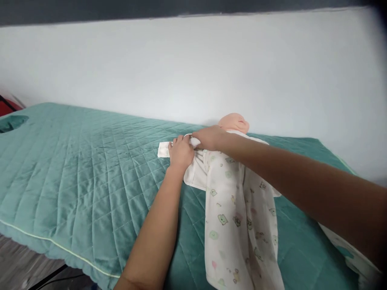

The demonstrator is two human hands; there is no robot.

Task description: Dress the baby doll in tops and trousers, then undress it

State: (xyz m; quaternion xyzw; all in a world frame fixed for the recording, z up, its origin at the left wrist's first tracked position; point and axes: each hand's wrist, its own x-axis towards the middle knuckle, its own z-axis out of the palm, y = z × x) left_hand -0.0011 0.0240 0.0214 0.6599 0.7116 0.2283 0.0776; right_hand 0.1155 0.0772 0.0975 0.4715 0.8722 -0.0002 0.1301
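A baby doll (233, 122) lies on the bed by the wall; only its pinkish head shows, with its body covered by white cloth. Printed with small green and brown animals, the long lower part of its cloth wrap (225, 219) hangs toward me. My left hand (181, 153) bends its fingers over a plain white cloth strip (163, 149), whose flat end sticks out to the left. My right hand (209, 137) reaches across the doll and pinches bunched white fabric beside my left fingertips. My right forearm hides part of the doll.
A green quilted cover (90, 169) with a pale piped edge spreads under everything. Behind it rises a white wall (187, 68). Another printed cloth (352, 249) lies at the lower right. Dark floor (24, 257) and a black cable show at the lower left.
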